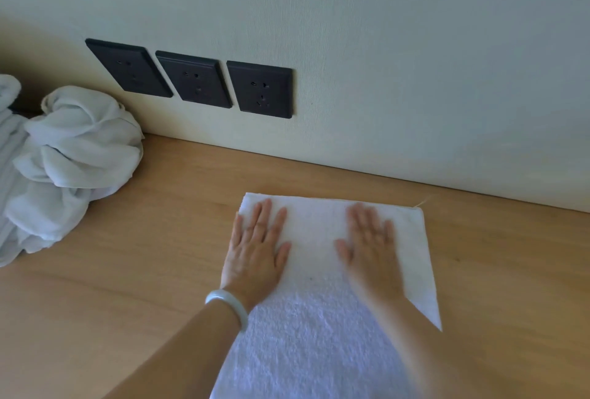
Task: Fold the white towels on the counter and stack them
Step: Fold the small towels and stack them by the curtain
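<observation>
Both hands, left and right, lie flat with straight fingers on the far end of the towel, spread on the surface.

No readable text, label, brand or number anywhere

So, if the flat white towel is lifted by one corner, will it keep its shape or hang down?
Probably hang down: the flat towel is soft terry, and the crumpled towels nearby show how limply this cloth bunches. Pushed, it would likely slide or wrinkle on the smooth wooden counter.
</observation>
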Demonstrator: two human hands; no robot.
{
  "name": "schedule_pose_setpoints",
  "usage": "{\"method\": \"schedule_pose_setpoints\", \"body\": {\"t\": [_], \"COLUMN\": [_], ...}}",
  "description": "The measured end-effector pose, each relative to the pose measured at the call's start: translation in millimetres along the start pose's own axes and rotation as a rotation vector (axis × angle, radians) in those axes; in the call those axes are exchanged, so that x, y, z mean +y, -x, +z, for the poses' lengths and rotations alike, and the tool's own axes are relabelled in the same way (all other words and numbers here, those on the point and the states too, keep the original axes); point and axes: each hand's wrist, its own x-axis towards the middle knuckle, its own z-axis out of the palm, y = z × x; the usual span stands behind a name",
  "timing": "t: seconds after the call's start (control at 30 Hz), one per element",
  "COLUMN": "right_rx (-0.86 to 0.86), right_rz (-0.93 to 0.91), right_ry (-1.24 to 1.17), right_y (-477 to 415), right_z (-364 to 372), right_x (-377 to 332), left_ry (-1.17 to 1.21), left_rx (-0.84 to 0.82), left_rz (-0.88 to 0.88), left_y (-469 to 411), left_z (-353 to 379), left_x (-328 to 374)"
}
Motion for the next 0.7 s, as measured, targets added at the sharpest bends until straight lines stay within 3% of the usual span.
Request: {"method": "schedule_pose_setpoints", "body": {"t": [0.1,0.2,0.3,0.37,0.43,0.57,0.7], "right_rx": [0.017,0.054,0.133,0.077,0.048,0.01,0.038], "right_rz": [0.271,0.346,0.187,-0.033,-0.129,0.167,0.452], "right_ry": [-0.015,-0.033,-0.059,-0.045,0.001,0.035,-0.038], "right_y": [-4,-11,-14,-5,2,-1,-8], "right_z": [-7,-16,-20,-12,0,-1,-18], "right_x": [52,63,20,-17,-23,35,67], "left_ry": [0.003,0.024,0.084,0.096,0.061,-0.039,0.054], "left_rx": [-0.005,0.031,0.086,0.062,0.012,-0.023,0.021], "left_rz": [-0.074,-0.112,0.023,0.131,0.138,0.024,-0.228], "left_y": [-5,-9,-15,-18,-21,-21,-21], "left_z": [0,-5,-13,-9,0,3,-7], "left_x": [-12,-2,38,59,51,5,-9]}}
